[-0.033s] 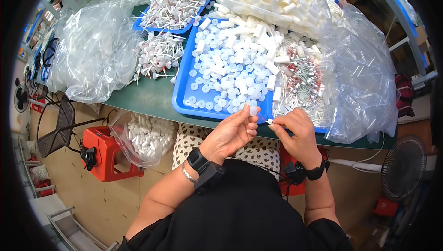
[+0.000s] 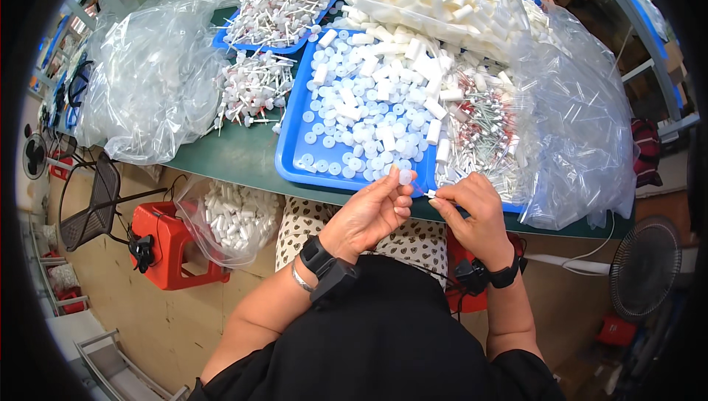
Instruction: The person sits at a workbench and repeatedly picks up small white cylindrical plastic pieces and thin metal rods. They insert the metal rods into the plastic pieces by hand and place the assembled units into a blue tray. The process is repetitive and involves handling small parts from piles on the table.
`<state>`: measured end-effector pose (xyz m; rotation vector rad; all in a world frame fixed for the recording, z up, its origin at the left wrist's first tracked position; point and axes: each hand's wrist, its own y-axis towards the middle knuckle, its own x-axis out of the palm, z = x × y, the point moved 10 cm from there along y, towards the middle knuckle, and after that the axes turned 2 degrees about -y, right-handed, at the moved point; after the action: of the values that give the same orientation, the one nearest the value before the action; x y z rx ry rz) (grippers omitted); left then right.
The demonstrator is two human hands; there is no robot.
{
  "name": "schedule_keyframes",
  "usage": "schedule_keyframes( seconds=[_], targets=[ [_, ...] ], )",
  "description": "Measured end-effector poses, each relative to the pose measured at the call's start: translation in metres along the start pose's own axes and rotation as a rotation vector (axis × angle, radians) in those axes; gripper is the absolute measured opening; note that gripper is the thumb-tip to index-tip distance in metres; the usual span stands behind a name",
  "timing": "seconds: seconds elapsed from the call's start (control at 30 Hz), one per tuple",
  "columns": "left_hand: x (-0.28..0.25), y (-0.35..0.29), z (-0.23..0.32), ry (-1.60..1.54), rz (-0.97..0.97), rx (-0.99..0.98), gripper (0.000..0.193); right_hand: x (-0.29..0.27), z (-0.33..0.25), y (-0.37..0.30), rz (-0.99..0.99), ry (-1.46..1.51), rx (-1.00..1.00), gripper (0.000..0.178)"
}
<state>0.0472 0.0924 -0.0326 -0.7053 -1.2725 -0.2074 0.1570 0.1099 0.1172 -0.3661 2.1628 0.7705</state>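
The person's left hand (image 2: 372, 211) grips a small, round, translucent white plastic disc (image 2: 405, 178) between thumb and forefinger, its other fingers loosely curled. The right hand (image 2: 478, 213) pinches a tiny white piece (image 2: 431, 193) between thumb and forefinger. A thin reddish strand seems to run between the two; how they join is too small to tell. Both parts are just above the near edge of the shallow blue plastic tray (image 2: 292, 152), where loose translucent discs (image 2: 319, 129) and white cylindrical pieces (image 2: 349, 112) lie. To their right is a heap of thin, wire-like parts with red and white bits (image 2: 483, 122).

The disc looks very light, smooth and perhaps slippery, probably slightly flexible; its rim offers the best hold. The strand looks fragile, so the firmer white end would suit gripping. No writing is legible on these parts.
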Motion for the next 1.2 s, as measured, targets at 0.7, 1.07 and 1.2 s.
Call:
schedule_keyframes(
  seconds=[0.7, 1.07, 1.2],
  targets=[
    [0.006, -0.002, 0.003, 0.299, 0.038, 0.113, 0.027, 0.0, -0.007, -0.001, 0.027, -0.119, -0.033, 0.011],
    [0.0, 0.004, -0.016, 0.192, -0.022, 0.055, 0.022, 0.021, -0.009, -0.01, 0.117, -0.185, 0.017, 0.008],
    [0.003, 0.002, -0.01, 0.263, 0.036, 0.061, 0.025, 0.029, 0.025, -0.016, 0.063, 0.203, 0.234, 0.008]
  ],
)
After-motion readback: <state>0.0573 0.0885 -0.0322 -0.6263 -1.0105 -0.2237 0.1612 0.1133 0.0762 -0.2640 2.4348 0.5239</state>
